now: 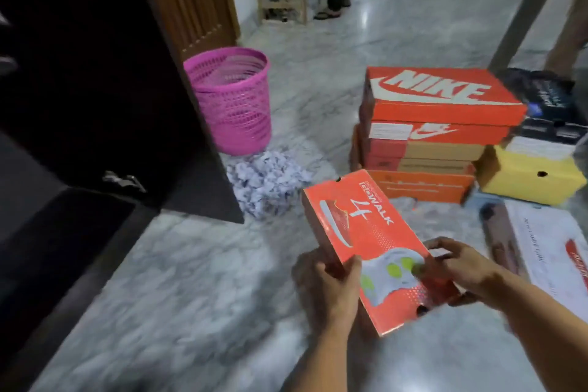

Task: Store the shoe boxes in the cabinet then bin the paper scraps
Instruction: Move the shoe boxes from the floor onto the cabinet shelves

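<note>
Above grey marble floor: orange cardboard shoe box held tilted, lid closed, left hand and right hand gripping near end. Pink mesh plastic bin beside dark cabinet; contents unclear. White paper scraps heaped on floor, touching bin base. Closed orange boxes stack behind.

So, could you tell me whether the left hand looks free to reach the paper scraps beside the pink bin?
Probably not yet: the left hand and the right hand both grip the orange shoe box. The floor towards the paper scraps looks unobstructed.
</note>
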`<state>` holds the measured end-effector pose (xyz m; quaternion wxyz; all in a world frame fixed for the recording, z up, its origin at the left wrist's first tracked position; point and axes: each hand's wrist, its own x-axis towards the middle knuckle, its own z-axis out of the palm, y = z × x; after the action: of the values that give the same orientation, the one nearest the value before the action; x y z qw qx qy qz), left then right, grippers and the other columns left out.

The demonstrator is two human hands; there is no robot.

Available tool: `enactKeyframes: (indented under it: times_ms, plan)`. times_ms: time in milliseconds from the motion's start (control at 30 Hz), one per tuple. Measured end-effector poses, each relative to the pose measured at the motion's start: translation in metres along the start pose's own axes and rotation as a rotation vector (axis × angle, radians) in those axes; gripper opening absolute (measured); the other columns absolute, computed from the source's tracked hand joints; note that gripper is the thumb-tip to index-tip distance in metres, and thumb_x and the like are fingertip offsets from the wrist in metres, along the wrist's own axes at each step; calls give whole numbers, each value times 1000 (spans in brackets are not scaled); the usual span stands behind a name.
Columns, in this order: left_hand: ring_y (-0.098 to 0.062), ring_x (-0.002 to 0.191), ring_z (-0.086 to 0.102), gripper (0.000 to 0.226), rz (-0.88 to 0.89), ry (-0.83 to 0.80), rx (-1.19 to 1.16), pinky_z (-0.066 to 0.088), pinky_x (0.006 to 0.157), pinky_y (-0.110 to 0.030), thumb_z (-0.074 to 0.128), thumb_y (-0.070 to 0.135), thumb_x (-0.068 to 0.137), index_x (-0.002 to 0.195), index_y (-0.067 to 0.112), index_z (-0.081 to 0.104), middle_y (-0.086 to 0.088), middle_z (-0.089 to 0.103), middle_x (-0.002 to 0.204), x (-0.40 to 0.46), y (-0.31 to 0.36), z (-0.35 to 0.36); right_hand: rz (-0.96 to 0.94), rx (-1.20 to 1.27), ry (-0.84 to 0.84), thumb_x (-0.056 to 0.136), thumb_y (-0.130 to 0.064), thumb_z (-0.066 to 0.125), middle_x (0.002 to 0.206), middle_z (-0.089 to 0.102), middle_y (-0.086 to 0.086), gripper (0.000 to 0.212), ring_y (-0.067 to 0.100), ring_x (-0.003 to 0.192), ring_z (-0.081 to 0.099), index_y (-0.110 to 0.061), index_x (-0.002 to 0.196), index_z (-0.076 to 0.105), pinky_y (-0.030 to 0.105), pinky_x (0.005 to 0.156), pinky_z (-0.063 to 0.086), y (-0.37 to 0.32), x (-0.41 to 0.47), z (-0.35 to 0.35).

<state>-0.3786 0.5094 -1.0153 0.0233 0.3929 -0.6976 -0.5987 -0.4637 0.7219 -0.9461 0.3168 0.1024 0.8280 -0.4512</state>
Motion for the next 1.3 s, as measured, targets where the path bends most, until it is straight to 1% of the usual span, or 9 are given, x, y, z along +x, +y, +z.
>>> enactKeyframes:
  times_ms: [167, 333, 500, 733, 900, 1033, 1133, 1233, 1300]
  plan:
    - [-23, 99, 68, 86, -80, 103, -5, 50, 80, -32, 63, 91, 54, 100, 19, 55, 2, 71, 95, 4, -44, -127, -80, -185, -256, 49, -34, 86, 97, 78, 4, 63, 25, 92, 67, -30, 110, 68, 37, 63, 54, -67, 4, 109]
    - [-12, 80, 71, 70, -104, 299, -60, 56, 74, -36, 62, 86, 59, 89, 23, 56, 6, 73, 80, 10, -86, -215, -163, -335, -363, 73, -9, 86, 91, 78, 4, 41, 21, 80, 64, -30, 105, 72, 41, 68, 54, -117, 16, 213]
    - [-20, 86, 72, 69, -81, 530, -198, 60, 79, -46, 64, 89, 57, 93, 31, 56, 5, 73, 87, 53, -99, -296, -369, -203, -414, 74, 6, 83, 76, 79, 1, 45, 13, 57, 69, -14, 113, 74, 24, 51, 52, -164, 24, 321]
    - [-27, 104, 69, 55, 10, 718, -282, 54, 90, -38, 74, 58, 79, 109, 15, 58, -9, 72, 109, 127, -69, -412, -715, 41, -317, 61, -29, 97, 92, 80, -2, 56, 16, 84, 76, -25, 112, 75, 34, 79, 60, -228, 31, 466]
    - [-30, 124, 60, 88, 45, 667, -180, 51, 103, -44, 72, 61, 78, 152, 28, 37, -8, 59, 142, 179, -63, -456, -953, -152, -389, 87, -35, 68, 112, 69, -6, 6, 20, 110, 60, -34, 88, 74, 25, 98, 52, -268, 58, 543]
    - [-36, 120, 61, 98, 31, 658, -78, 53, 100, -49, 59, 73, 72, 155, 39, 18, -11, 55, 143, 218, -71, -465, -1000, -343, -352, 95, -51, 48, 119, 72, -8, 40, 14, 122, 38, -36, 123, 71, 22, 110, 38, -279, 98, 588]
    - [-34, 127, 57, 58, -1, 611, -147, 46, 103, -35, 50, 44, 100, 145, 9, 46, -16, 59, 139, 237, -57, -476, -1010, -300, -332, 102, -44, 50, 104, 63, -4, 38, 14, 111, 35, -39, 139, 61, 20, 107, 35, -298, 102, 603]
    - [-34, 129, 56, 36, -77, 546, -133, 46, 102, -33, 44, 35, 105, 126, 9, 57, -19, 59, 139, 260, -54, -490, -1008, -272, -285, 104, -37, 54, 104, 37, -3, 36, 25, 115, 47, -40, 139, 61, 16, 103, 30, -312, 104, 619]
    - [-39, 125, 57, 62, 13, 686, -94, 48, 103, -39, 49, 48, 99, 143, 5, 42, -24, 56, 139, 268, -51, -491, -1032, -256, -259, 104, -40, 53, 112, 37, 1, 35, 33, 118, 55, -42, 137, 61, 27, 112, 37, -316, 109, 627]
